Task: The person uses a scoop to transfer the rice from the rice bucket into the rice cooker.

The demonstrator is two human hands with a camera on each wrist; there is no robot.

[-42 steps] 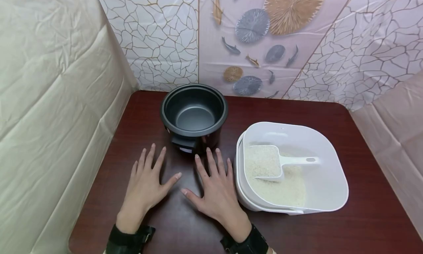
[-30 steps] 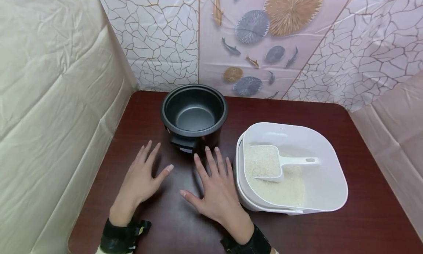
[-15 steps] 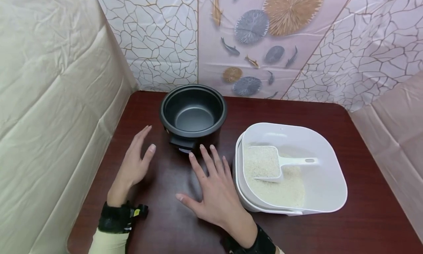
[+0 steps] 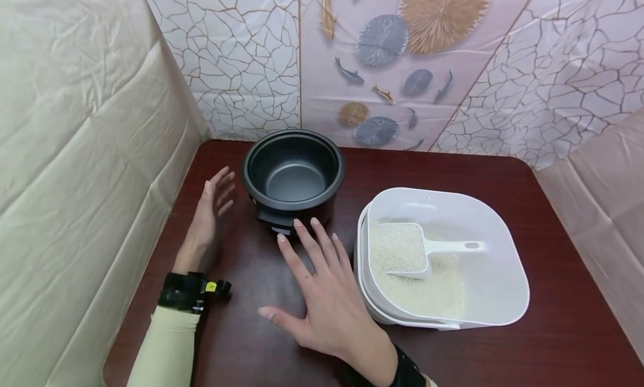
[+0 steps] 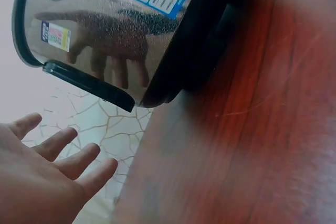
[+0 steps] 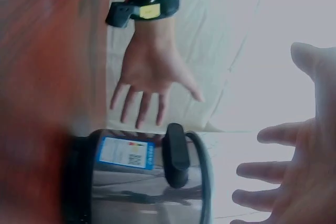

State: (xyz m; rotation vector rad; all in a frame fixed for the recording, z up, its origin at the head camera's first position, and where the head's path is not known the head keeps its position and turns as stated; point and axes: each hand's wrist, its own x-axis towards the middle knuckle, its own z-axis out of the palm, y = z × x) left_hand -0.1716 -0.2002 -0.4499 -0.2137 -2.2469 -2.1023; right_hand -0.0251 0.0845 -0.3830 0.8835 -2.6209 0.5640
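Note:
A lidless rice cooker [image 4: 292,197] with a dark inner pot stands at the back of the table. Its shiny side carries a blue-edged label [image 6: 126,153]. My left hand [image 4: 207,213] is held to the left of it, palm facing the cooker and fingers extended, with a gap between. In the left wrist view that hand [image 5: 47,171] holds nothing. My right hand [image 4: 329,297] is spread in front of the cooker, fingertips near its front handle [image 4: 275,216]. The right wrist view has the right hand's fingers [image 6: 262,171] apart from the cooker.
To the right stands a white bin [image 4: 495,286] of rice [image 4: 445,289]. A white scoop [image 4: 453,245] filled with rice lies in it. The dark red table [image 4: 261,342] is bordered by pale cloth on the left and right and a patterned backdrop [image 4: 246,57] behind.
My left hand has moved forward from the near left, turning from palm down to palm toward the cooker. My right hand has shifted slightly left and nearer to me. Cooker and bin stay put.

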